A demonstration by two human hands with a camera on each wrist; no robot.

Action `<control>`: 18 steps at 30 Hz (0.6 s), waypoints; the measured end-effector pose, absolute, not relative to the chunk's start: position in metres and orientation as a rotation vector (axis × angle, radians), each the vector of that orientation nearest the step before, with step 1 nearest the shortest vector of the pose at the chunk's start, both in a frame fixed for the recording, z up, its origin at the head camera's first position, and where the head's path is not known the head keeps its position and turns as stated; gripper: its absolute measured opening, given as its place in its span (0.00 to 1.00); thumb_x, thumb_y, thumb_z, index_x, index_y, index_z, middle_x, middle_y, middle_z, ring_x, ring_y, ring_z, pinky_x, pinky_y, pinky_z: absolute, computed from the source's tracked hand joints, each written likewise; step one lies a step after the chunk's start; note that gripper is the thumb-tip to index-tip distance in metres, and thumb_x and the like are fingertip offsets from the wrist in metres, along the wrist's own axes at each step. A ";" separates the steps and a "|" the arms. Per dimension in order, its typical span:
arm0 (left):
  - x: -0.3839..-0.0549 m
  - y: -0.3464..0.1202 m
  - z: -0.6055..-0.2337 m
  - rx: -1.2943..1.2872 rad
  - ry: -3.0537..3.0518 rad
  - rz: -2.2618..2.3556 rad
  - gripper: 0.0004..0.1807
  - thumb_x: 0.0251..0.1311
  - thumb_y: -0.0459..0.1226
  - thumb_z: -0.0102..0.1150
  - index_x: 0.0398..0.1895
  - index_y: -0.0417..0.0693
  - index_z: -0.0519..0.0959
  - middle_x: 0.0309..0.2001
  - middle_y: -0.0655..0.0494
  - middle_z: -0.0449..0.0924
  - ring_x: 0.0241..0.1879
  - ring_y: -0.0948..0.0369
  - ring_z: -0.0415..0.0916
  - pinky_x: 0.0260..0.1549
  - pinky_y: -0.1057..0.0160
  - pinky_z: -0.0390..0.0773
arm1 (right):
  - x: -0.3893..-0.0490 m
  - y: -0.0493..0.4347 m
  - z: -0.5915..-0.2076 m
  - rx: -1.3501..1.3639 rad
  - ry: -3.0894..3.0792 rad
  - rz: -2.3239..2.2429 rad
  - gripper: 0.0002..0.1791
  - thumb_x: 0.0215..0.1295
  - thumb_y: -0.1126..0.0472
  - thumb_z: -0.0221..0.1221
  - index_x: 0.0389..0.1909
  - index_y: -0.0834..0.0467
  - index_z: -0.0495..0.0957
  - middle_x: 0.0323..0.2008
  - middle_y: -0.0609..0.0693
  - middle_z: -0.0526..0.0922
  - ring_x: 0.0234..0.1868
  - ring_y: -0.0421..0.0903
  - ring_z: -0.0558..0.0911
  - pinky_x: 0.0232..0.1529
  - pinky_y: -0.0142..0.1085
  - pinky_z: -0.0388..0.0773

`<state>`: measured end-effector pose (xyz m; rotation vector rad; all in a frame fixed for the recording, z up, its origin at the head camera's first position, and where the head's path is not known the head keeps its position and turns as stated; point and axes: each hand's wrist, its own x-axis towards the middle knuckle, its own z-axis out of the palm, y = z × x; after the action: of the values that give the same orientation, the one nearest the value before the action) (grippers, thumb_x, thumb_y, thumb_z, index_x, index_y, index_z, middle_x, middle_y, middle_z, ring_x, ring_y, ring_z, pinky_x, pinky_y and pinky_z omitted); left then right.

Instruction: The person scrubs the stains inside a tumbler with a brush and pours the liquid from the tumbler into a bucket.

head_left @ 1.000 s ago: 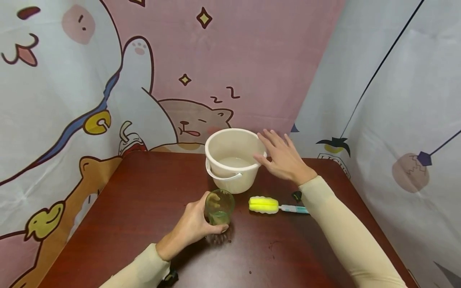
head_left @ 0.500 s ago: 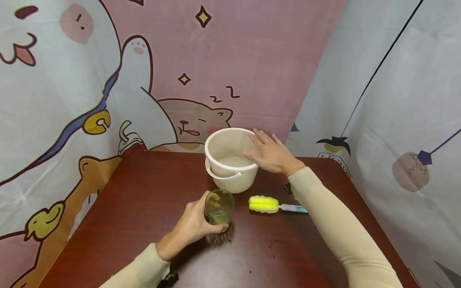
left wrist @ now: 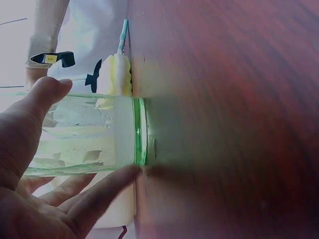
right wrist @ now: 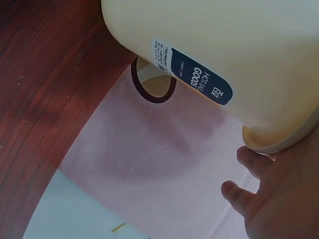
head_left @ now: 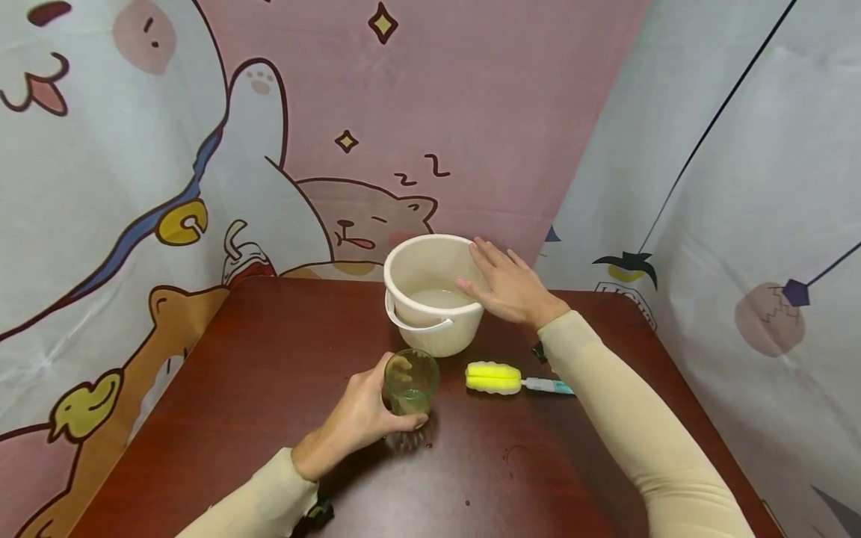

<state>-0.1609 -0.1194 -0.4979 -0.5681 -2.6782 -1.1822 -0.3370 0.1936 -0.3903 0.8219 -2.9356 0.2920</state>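
Note:
My left hand (head_left: 368, 407) grips a clear green-tinted drinking glass (left wrist: 89, 129), thumb on one side and fingers on the other. Droplets cling to the glass's wall, and its thick base is right at the tabletop. Just beyond stands a cream plastic bucket (head_left: 437, 336), upright, with shallow cloudy water (head_left: 439, 299) at its bottom and its handle hanging at the front. My right hand (head_left: 514, 288) lies over the bucket's right rim, fingers straight and thumb reaching inside the mouth. In the right wrist view two fingertips (right wrist: 249, 158) show at the rim, beside the labelled wall.
A sponge brush with a yellow head (head_left: 493, 378) and a pale blue handle lies right of the glass, partly behind the right sleeve. Small water drops dot the dark red table (head_left: 282, 359). A printed cartoon cloth (head_left: 471, 112) hangs behind the table's far edge.
My right hand has moved left from the bucket's outer right side onto its rim, then stayed there. The left hand and glass have kept their place. The head view has tipped slightly downward.

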 end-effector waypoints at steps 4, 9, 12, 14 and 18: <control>-0.162 -0.120 -0.498 -0.575 -2.674 -1.171 0.45 0.46 0.51 0.98 0.67 0.58 0.79 0.50 0.59 0.96 0.49 0.59 0.95 0.50 0.57 0.92 | -0.338 0.193 -0.390 0.819 -2.934 0.284 0.58 0.86 0.18 0.34 0.97 0.57 0.47 0.98 0.58 0.46 0.99 0.59 0.50 0.96 0.67 0.44; -0.161 -0.119 -0.496 -0.583 -2.658 -1.174 0.45 0.45 0.51 0.98 0.66 0.58 0.80 0.50 0.59 0.96 0.48 0.58 0.95 0.49 0.57 0.92 | -0.338 0.194 -0.391 0.815 -2.933 0.311 0.58 0.86 0.18 0.35 0.97 0.58 0.47 0.98 0.58 0.46 0.99 0.57 0.49 0.96 0.66 0.44; -0.161 -0.120 -0.492 -0.580 -2.650 -1.177 0.45 0.45 0.53 0.98 0.65 0.59 0.81 0.48 0.62 0.95 0.47 0.61 0.94 0.48 0.58 0.91 | -0.338 0.194 -0.392 0.814 -2.928 0.321 0.59 0.86 0.18 0.35 0.97 0.59 0.47 0.98 0.58 0.46 0.99 0.57 0.50 0.96 0.66 0.44; -0.160 -0.120 -0.489 -0.573 -2.645 -1.192 0.44 0.45 0.54 0.98 0.64 0.59 0.81 0.47 0.63 0.95 0.46 0.64 0.93 0.48 0.59 0.91 | -0.339 0.194 -0.392 0.814 -2.927 0.327 0.59 0.86 0.18 0.35 0.97 0.60 0.46 0.98 0.58 0.46 0.99 0.57 0.50 0.96 0.66 0.44; -0.160 -0.122 -0.478 -0.559 -2.631 -1.249 0.44 0.47 0.55 0.97 0.65 0.59 0.81 0.47 0.66 0.94 0.45 0.67 0.91 0.46 0.61 0.90 | -0.340 0.194 -0.394 0.811 -2.925 0.338 0.60 0.86 0.17 0.34 0.97 0.60 0.46 0.98 0.58 0.46 0.99 0.57 0.50 0.96 0.65 0.44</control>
<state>-0.1600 -0.1217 -0.4783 -0.5589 -2.6312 -1.2488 -0.3397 0.1941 -0.3938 0.8108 -2.9254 0.3380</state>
